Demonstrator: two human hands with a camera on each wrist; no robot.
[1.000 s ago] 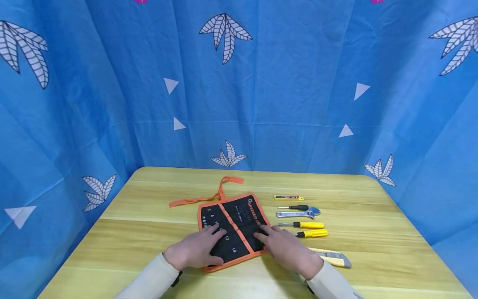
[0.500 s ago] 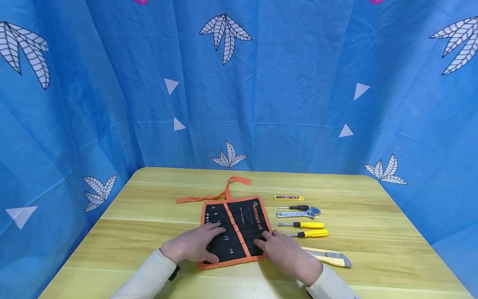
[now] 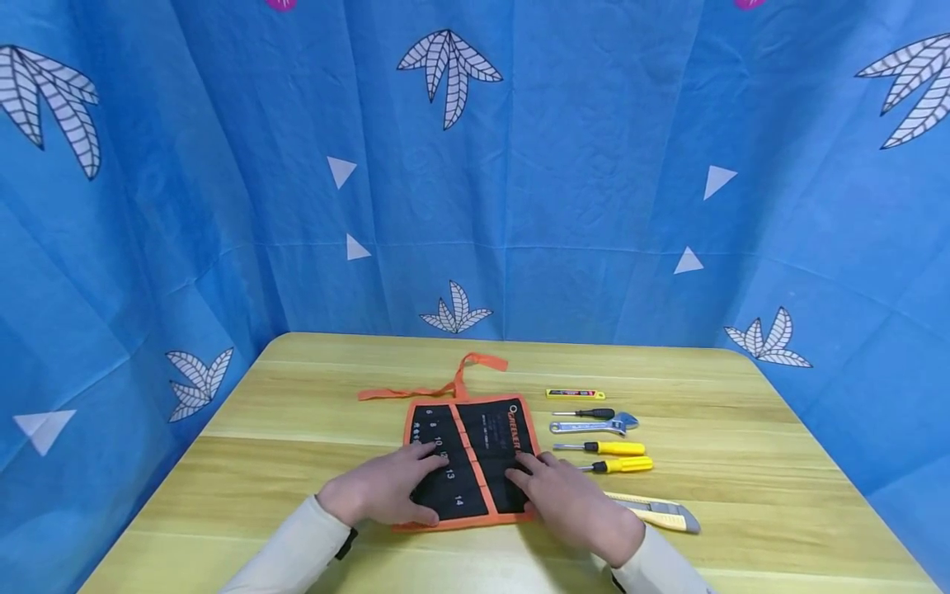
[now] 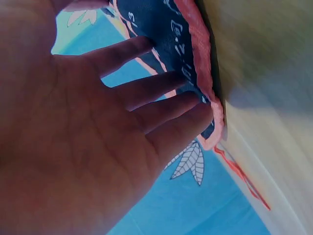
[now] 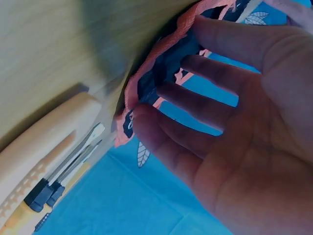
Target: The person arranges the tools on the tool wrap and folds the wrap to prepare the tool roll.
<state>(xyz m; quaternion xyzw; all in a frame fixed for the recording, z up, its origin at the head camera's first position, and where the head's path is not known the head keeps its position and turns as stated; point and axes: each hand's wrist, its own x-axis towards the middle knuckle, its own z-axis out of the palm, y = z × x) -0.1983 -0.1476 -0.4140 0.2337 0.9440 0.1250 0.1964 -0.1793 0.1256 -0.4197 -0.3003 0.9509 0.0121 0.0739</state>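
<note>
Bright head view, wrist views — dim, soft

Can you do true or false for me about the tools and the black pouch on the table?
1. Both the left hand and the right hand touch the tool pouch. True.
2. The adjustable wrench is inside the pouch. False: it lies on the table.
3. Two screwdrivers have yellow handles. True.
4. The left hand grips the utility knife. False: the knife lies on the table.
5. The pouch has orange edging. True.
</note>
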